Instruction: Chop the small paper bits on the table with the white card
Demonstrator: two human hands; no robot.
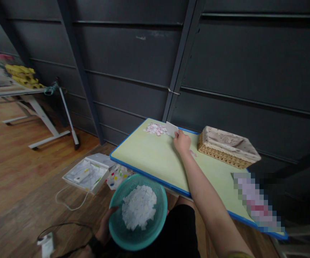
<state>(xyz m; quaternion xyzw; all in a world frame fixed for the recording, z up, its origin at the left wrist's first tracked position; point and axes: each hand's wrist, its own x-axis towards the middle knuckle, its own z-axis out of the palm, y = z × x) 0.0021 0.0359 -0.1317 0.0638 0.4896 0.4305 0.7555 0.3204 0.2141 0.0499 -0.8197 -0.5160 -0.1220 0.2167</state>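
My right hand (182,141) reaches across the yellow-green table top (144,154) and grips a flat white card (172,129). The card is tilted up, its left edge beside a loose pile of small white and pink paper pieces (156,129). A little pink piece (193,153) lies by my right wrist. With its fingers at the left rim, my left hand (105,224) holds a green plastic basin (159,229) below the table's front edge. A heap of small white pieces (139,207) lies inside the basin.
A wicker basket (224,156) with a cloth lining stands at the table's back right. A blurred-out item (259,204) lies at the right end. On the floor at left are an open white box (86,175), a cable and a power strip (47,245). A dark panelled wall (130,64) rises behind.
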